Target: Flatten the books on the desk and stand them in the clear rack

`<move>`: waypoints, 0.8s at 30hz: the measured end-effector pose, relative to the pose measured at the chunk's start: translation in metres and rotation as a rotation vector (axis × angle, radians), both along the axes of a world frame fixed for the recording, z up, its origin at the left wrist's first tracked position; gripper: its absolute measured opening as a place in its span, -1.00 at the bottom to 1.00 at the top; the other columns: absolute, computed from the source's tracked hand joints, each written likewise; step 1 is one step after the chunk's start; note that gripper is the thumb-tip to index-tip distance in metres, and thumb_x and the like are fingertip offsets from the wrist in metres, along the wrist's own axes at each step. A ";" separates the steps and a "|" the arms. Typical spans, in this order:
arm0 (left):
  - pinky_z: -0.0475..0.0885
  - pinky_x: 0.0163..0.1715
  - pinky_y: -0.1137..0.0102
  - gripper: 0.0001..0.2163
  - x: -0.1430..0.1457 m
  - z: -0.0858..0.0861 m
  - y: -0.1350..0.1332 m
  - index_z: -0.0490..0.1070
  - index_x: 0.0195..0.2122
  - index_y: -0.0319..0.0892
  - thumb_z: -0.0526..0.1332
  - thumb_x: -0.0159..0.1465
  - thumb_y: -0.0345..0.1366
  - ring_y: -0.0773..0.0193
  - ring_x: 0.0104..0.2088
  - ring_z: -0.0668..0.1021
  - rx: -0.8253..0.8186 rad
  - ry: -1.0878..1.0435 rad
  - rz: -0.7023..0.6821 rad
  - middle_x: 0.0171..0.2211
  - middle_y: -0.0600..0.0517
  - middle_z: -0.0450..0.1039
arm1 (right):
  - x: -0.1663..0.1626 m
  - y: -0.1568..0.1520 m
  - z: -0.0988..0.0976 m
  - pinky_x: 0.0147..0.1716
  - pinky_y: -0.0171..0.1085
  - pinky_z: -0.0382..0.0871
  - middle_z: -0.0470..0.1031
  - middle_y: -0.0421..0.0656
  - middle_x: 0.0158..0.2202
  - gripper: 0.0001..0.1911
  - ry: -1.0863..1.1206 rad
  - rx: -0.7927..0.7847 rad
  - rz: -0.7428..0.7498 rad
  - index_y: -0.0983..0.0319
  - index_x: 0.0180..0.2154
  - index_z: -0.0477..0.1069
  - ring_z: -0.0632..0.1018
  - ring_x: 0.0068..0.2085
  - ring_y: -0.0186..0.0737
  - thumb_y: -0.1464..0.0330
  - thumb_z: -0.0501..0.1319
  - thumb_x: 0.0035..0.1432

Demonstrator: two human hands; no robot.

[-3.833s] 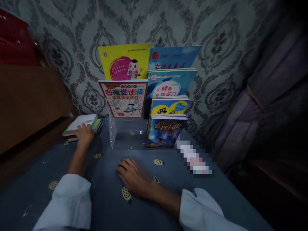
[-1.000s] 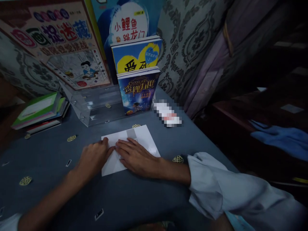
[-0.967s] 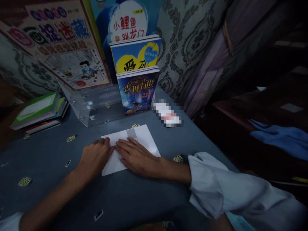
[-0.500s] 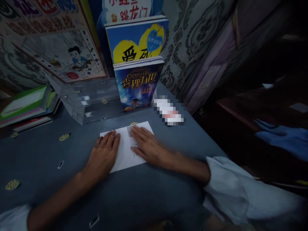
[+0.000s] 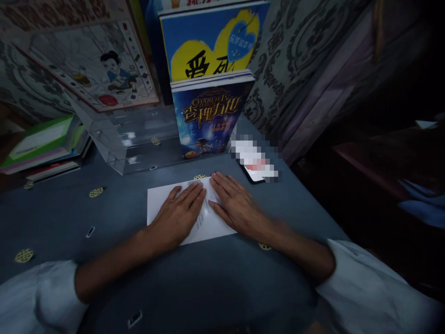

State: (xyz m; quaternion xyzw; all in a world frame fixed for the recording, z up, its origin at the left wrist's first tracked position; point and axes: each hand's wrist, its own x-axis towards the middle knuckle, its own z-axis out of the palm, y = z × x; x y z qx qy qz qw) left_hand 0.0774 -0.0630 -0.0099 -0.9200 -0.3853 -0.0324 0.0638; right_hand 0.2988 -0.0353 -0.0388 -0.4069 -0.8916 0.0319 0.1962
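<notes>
A white sheet of paper (image 5: 160, 199) lies on the dark blue-grey table, with a small grey patch and lines of print near its middle, too blurred to read. My left hand (image 5: 182, 211) rests flat across the middle of the sheet, fingers stretched toward the far edge and partly covering the print. On the sheet's right half lies my right hand (image 5: 236, 202), also flat, its thumb apart from the fingers and close to my left fingertips. Neither hand grips anything. Whether the sheet is a single leaf or a folded one, I cannot tell.
Behind the sheet, a clear plastic stand (image 5: 114, 144) holds upright books, among them a dark blue book (image 5: 212, 116) and a yellow-and-blue book (image 5: 212, 41). A phone (image 5: 255, 174), partly pixelated, lies at right. Stacked books (image 5: 45, 144) sit at left. The table edge drops off at right.
My left hand has slid right from the sheet's left part onto its middle. My right hand has shifted toward the right side, uncovering some of the sheet. The camera view has also shifted.
</notes>
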 end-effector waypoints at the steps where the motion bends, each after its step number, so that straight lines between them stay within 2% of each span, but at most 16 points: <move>1: 0.27 0.28 0.05 -0.55 0.001 0.000 0.001 0.20 0.34 -0.31 -0.17 0.49 -0.42 0.10 0.38 0.27 0.013 -0.002 0.005 0.36 -0.21 0.23 | 0.001 0.000 0.000 0.31 0.18 0.28 0.30 0.18 0.33 -0.42 0.002 0.002 0.001 0.39 0.33 0.22 0.28 0.38 0.09 0.20 -0.04 0.44; 4: 0.35 0.22 0.08 -0.57 -0.008 0.003 0.001 0.27 0.31 -0.32 -0.14 0.52 -0.32 0.09 0.33 0.37 0.045 0.020 0.052 0.32 -0.20 0.30 | 0.002 0.001 0.001 0.31 0.20 0.27 0.30 0.16 0.33 -0.42 0.011 -0.008 0.008 0.36 0.35 0.18 0.28 0.39 0.09 0.21 -0.03 0.44; 9: 0.44 0.12 0.05 -0.55 -0.044 0.007 -0.007 0.35 0.25 -0.37 -0.14 0.52 -0.29 -0.01 0.22 0.49 0.109 0.005 0.176 0.25 -0.27 0.38 | 0.002 0.000 0.005 0.35 0.14 0.23 0.28 0.24 0.34 -0.40 -0.011 -0.020 0.016 0.48 0.31 0.22 0.27 0.39 0.10 0.20 -0.03 0.45; 13: 0.46 0.08 0.03 -0.54 -0.064 0.007 -0.013 0.37 0.23 -0.39 -0.16 0.51 -0.27 -0.06 0.18 0.53 0.138 -0.039 0.234 0.22 -0.30 0.41 | 0.001 -0.001 0.007 0.35 0.14 0.22 0.28 0.20 0.34 -0.42 -0.008 -0.032 0.001 0.43 0.31 0.22 0.26 0.39 0.08 0.20 -0.03 0.45; 19: 0.45 0.11 0.05 -0.55 -0.067 0.004 -0.012 0.39 0.21 -0.38 -0.13 0.50 -0.27 -0.05 0.16 0.54 0.154 -0.066 0.230 0.18 -0.30 0.46 | 0.002 0.001 0.010 0.32 0.17 0.25 0.30 0.19 0.33 -0.45 -0.031 -0.036 -0.001 0.40 0.29 0.25 0.29 0.38 0.08 0.21 0.02 0.43; 24: 0.46 0.12 0.03 -0.53 -0.067 0.002 -0.012 0.39 0.21 -0.37 -0.17 0.50 -0.28 -0.05 0.18 0.53 0.152 -0.054 0.233 0.20 -0.30 0.43 | 0.005 0.008 0.015 0.28 0.14 0.30 0.37 0.15 0.30 -0.52 0.014 -0.052 0.007 0.36 0.23 0.36 0.37 0.33 0.07 0.25 0.08 0.40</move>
